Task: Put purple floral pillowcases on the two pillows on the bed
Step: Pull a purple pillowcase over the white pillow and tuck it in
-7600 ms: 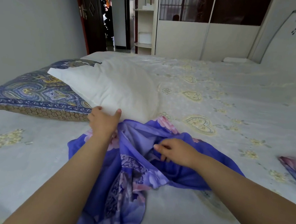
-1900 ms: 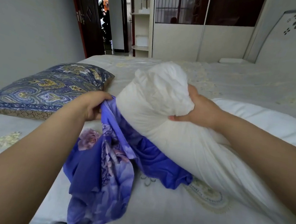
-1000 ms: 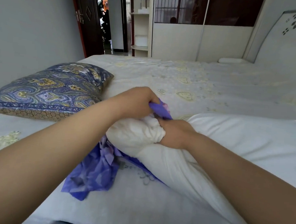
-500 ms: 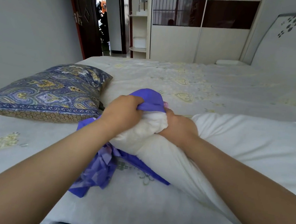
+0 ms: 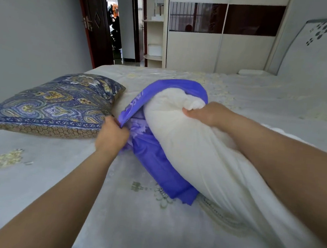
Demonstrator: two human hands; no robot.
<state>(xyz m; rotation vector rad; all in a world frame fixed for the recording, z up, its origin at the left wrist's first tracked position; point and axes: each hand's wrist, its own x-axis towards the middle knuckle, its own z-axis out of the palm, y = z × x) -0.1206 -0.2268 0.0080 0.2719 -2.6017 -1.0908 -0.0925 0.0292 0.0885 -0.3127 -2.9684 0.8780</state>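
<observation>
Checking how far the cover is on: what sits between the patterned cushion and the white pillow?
In the head view, the purple pillowcase lies between the patterned cushion and the white pillow, its edge pinched by the left hand.

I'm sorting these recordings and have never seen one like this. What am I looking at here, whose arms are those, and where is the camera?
There is no machine here. A person wears a wide-angle camera on the head, so you look forward and down along their own bare arms at a bed with a pale embroidered cover. The right hand grips the bunched end of a white pillow. The left hand pinches the edge of a purple floral pillowcase, whose opening is stretched over that end of the pillow. The rest of the pillow is uncovered. To the left lies another pillow in a blue paisley cover. Behind are a wardrobe and an open door.
</observation>
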